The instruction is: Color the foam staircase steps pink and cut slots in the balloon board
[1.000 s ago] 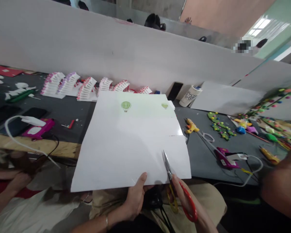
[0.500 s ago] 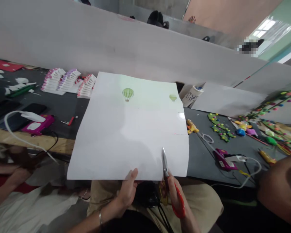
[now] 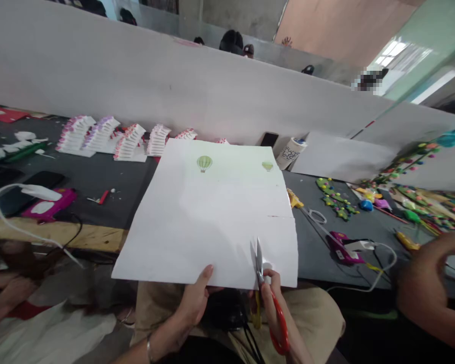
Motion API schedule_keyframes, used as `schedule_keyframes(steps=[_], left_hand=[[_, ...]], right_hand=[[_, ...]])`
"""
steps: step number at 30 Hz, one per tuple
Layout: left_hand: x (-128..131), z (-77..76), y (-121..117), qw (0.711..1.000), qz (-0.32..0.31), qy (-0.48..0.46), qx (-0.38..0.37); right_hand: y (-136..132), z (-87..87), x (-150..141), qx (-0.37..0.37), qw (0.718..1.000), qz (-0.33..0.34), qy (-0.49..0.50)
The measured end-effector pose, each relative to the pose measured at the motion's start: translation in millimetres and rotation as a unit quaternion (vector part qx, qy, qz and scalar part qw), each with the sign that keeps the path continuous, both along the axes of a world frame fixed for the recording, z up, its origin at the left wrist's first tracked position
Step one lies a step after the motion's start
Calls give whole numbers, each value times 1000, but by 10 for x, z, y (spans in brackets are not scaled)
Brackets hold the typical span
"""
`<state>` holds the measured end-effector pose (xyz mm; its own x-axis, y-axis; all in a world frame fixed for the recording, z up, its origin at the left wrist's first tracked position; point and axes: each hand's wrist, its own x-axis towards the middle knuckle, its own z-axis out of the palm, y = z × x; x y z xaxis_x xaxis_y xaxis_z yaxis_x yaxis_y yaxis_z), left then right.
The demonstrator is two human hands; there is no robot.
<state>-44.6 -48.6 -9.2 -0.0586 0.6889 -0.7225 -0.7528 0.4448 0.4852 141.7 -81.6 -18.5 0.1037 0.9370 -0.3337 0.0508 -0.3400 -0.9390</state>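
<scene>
A large white sheet of paper or card (image 3: 200,217), printed with two green hot-air balloons near its far edge, spans my lap and the table. My left hand (image 3: 192,306) pinches its near edge, thumb on top and fingers underneath. In my right hand (image 3: 275,303) is a pair of scissors (image 3: 259,260) with one red and one yellow handle. The scissors' blades lie slightly apart over the sheet's near right part, pointing away from me. Whether one blade passes beneath the sheet I cannot tell.
Fan-shaped stacks of white pieces with coloured tips (image 3: 76,134) line the back left of the dark table (image 3: 109,174). On the right lie a yellow glue gun (image 3: 294,198), a magenta power strip (image 3: 343,247) and pompom garlands (image 3: 337,199). Other people's arms (image 3: 420,283) flank me.
The scissors' blades have opened a little, and my right thumb or finger now shows above the sheet. The far edge of the sheet has dropped, uncovering more stacks and a phone behind it.
</scene>
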Motion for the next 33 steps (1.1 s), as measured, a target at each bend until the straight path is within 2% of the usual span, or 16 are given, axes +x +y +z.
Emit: schedule_keyframes(steps=[4, 10, 14, 24, 29, 33], left_hand=[[-2, -20, -1, 1000, -10, 13, 6], [-34, -63, -10, 1000, -1, 6, 11], [-42, -61, -9, 1000, -4, 8, 4], [-74, -137, -27, 1000, -13, 6, -13], [-45, -49, -28, 1000, -14, 10, -19], [-21, 11, -44, 1000, -11, 4, -23]], right_hand=[[132, 80, 1, -19, 999, 36, 10], [281, 144, -56, -60, 997, 45, 24], [271, 128, -66, -59, 998, 31, -19], [217, 79, -100, -36, 992, 56, -105], [196, 108, -60, -22, 979, 81, -185], [158, 94, -40, -12, 977, 79, -197]])
